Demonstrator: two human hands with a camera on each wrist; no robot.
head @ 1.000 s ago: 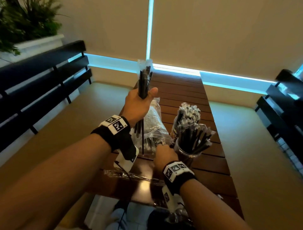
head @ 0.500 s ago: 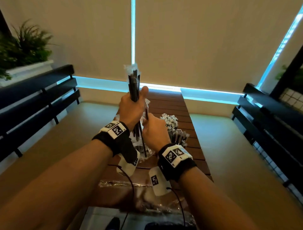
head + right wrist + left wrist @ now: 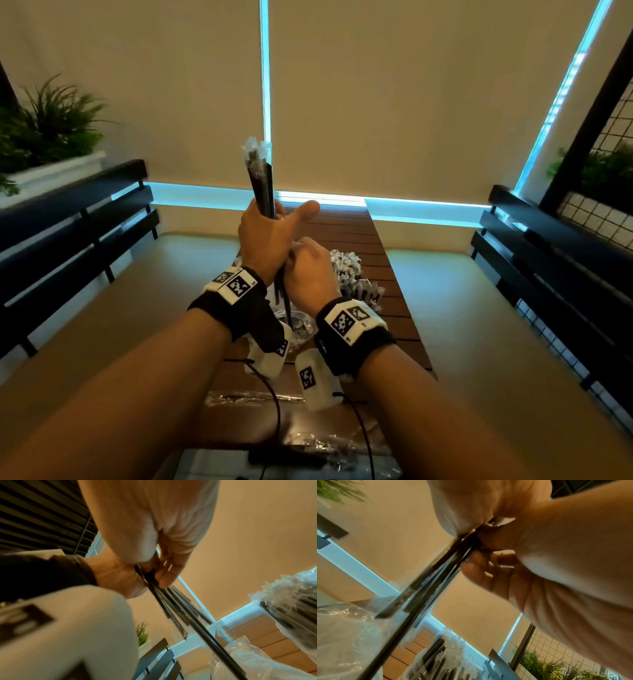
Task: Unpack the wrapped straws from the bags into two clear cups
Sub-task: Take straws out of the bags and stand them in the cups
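The left hand (image 3: 265, 240) grips a bundle of wrapped straws (image 3: 263, 183) upright above the slatted table (image 3: 346, 233), seemingly to square it, while the right hand (image 3: 308, 270) pinches the bundle's lower part just below the left hand

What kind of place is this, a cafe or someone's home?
Probably a cafe seating booth: a long slatted wooden table between dark slatted benches, potted plants behind, and a cup stuffed with wrapped straws.

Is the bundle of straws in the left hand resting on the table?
No; the left hand holds the bundle of straws upright, raised above the table.
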